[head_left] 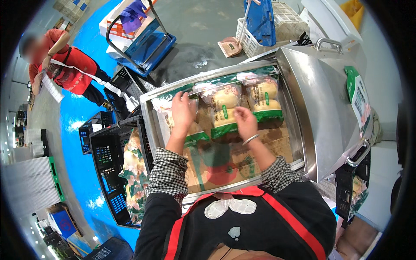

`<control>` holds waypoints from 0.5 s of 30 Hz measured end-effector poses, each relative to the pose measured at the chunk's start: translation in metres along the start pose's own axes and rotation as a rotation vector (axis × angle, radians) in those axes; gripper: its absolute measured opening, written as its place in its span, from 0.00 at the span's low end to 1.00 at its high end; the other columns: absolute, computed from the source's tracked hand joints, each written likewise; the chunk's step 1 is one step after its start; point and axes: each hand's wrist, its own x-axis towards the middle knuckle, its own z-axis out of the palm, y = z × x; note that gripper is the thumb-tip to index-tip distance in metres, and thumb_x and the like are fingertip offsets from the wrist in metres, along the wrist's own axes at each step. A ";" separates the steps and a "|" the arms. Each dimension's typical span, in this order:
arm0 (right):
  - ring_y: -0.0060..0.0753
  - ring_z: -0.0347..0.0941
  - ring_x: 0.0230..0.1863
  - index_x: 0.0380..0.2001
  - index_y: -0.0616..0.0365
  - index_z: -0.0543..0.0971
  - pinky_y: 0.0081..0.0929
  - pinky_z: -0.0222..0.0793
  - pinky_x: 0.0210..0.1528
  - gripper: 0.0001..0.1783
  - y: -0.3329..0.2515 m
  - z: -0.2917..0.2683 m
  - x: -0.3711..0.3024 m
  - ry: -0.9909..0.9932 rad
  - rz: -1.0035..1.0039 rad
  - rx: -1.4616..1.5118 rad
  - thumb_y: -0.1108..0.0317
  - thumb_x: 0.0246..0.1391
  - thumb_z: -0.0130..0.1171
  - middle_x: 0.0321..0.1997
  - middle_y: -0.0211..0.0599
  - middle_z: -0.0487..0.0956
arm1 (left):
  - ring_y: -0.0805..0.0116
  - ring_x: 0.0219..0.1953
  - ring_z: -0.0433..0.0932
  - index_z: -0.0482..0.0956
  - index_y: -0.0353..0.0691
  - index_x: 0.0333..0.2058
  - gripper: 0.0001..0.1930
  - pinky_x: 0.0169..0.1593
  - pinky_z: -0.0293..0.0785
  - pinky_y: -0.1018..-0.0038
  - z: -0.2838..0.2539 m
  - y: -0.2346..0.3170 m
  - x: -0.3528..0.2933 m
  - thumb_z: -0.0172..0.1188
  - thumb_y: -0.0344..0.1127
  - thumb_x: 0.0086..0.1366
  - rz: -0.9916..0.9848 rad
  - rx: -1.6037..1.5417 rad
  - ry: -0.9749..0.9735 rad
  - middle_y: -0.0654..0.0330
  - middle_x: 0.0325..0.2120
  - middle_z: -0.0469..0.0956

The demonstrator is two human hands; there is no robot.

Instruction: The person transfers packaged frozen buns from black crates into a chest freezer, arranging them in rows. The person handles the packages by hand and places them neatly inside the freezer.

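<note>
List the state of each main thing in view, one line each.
Metal lid: raised open
Left bag: filled, beneath left hand
Middle bag: filled, lying flat
Right bag: filled, lying flat
Right hand: fingers curled
Bracelet: worn
Cardboard: flat under the bags
Large crate: open, loaded
Purple cloth: hanging

Before you, 3 bags lie in 1 row on the cardboard (277,143) inside the frame (296,165) — the left bag (196,135), the middle bag (225,108) and the right bag (265,96), all toward the far side. Your left hand (183,113) is over the left bag; your right hand (246,123) is by the middle bag's right edge. The lid (299,86) is right of the frame. To your left — just beside the frame — a crate (104,160) has packs (134,173) in it. Beyond the frame, the trolley (162,52) is left of the dustpan (229,47).
</note>
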 end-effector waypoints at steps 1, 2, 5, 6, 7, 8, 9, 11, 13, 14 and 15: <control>0.19 0.72 0.34 0.42 0.65 0.75 0.19 0.70 0.39 0.14 0.007 -0.019 0.009 0.072 0.004 0.036 0.69 0.55 0.58 0.34 0.32 0.78 | 0.43 0.51 0.68 0.72 0.31 0.46 0.23 0.54 0.66 0.60 0.006 0.019 -0.002 0.62 0.35 0.53 0.000 -0.079 -0.032 0.40 0.49 0.69; 0.20 0.73 0.34 0.42 0.65 0.75 0.20 0.70 0.39 0.14 0.010 -0.031 0.020 0.081 0.046 0.016 0.68 0.55 0.58 0.34 0.33 0.78 | 0.44 0.51 0.68 0.71 0.30 0.47 0.23 0.55 0.66 0.60 0.012 0.032 -0.006 0.61 0.34 0.54 0.009 -0.114 -0.027 0.40 0.50 0.68; 0.25 0.74 0.35 0.44 0.66 0.74 0.23 0.70 0.38 0.15 0.028 -0.038 0.060 0.111 0.108 -0.006 0.68 0.55 0.56 0.36 0.35 0.79 | 0.46 0.53 0.67 0.70 0.29 0.48 0.24 0.55 0.66 0.60 0.031 0.057 -0.012 0.61 0.35 0.55 -0.031 -0.094 -0.099 0.42 0.51 0.68; 0.23 0.73 0.34 0.43 0.67 0.74 0.21 0.69 0.37 0.15 0.031 -0.033 0.075 0.123 0.135 0.001 0.68 0.55 0.55 0.35 0.34 0.79 | 0.46 0.53 0.67 0.70 0.29 0.49 0.24 0.56 0.65 0.60 0.036 0.058 -0.009 0.61 0.35 0.56 0.000 -0.087 -0.076 0.43 0.50 0.68; 0.21 0.72 0.33 0.43 0.68 0.74 0.20 0.68 0.35 0.15 0.036 -0.026 0.090 0.127 0.163 0.008 0.69 0.56 0.54 0.34 0.33 0.79 | 0.47 0.53 0.67 0.70 0.30 0.49 0.24 0.56 0.64 0.61 0.042 0.055 -0.005 0.60 0.36 0.57 0.026 -0.075 -0.051 0.44 0.50 0.69; 0.29 0.74 0.34 0.40 0.66 0.76 0.25 0.69 0.37 0.15 0.042 -0.021 0.106 0.102 0.175 -0.140 0.65 0.55 0.54 0.35 0.38 0.79 | 0.47 0.53 0.67 0.69 0.30 0.50 0.23 0.56 0.64 0.61 0.046 0.054 0.000 0.59 0.37 0.58 0.057 -0.066 -0.028 0.45 0.50 0.69; 0.36 0.75 0.36 0.37 0.65 0.78 0.30 0.69 0.40 0.16 0.047 -0.016 0.121 0.076 0.186 -0.288 0.61 0.55 0.53 0.35 0.42 0.80 | 0.47 0.52 0.68 0.68 0.30 0.50 0.24 0.57 0.63 0.61 0.049 0.050 0.007 0.58 0.38 0.58 0.065 -0.037 -0.074 0.46 0.50 0.70; 0.45 0.77 0.38 0.31 0.63 0.80 0.35 0.70 0.42 0.19 0.045 -0.005 0.136 0.082 0.246 -0.437 0.56 0.54 0.52 0.34 0.47 0.81 | 0.47 0.52 0.68 0.67 0.31 0.52 0.25 0.57 0.62 0.60 0.053 0.040 0.020 0.57 0.41 0.59 0.089 0.021 -0.172 0.46 0.49 0.71; 0.47 0.77 0.36 0.25 0.62 0.81 0.36 0.69 0.41 0.21 0.042 0.009 0.142 0.132 0.350 -0.444 0.54 0.53 0.51 0.31 0.47 0.81 | 0.49 0.52 0.69 0.66 0.31 0.53 0.27 0.60 0.58 0.59 0.054 0.033 0.026 0.53 0.46 0.62 0.107 0.130 -0.226 0.47 0.49 0.72; 0.46 0.78 0.34 0.24 0.61 0.81 0.36 0.70 0.40 0.19 0.030 0.011 0.140 0.150 0.398 -0.405 0.55 0.52 0.54 0.30 0.46 0.81 | 0.50 0.52 0.70 0.66 0.31 0.52 0.27 0.61 0.57 0.59 0.053 0.032 0.028 0.52 0.47 0.63 0.118 0.151 -0.251 0.47 0.49 0.72; 0.42 0.77 0.31 0.24 0.63 0.81 0.34 0.70 0.38 0.18 0.030 0.016 0.140 0.184 0.389 -0.360 0.57 0.50 0.55 0.28 0.45 0.81 | 0.51 0.52 0.70 0.66 0.30 0.52 0.27 0.62 0.55 0.58 0.052 0.031 0.030 0.51 0.48 0.63 0.129 0.172 -0.276 0.47 0.49 0.72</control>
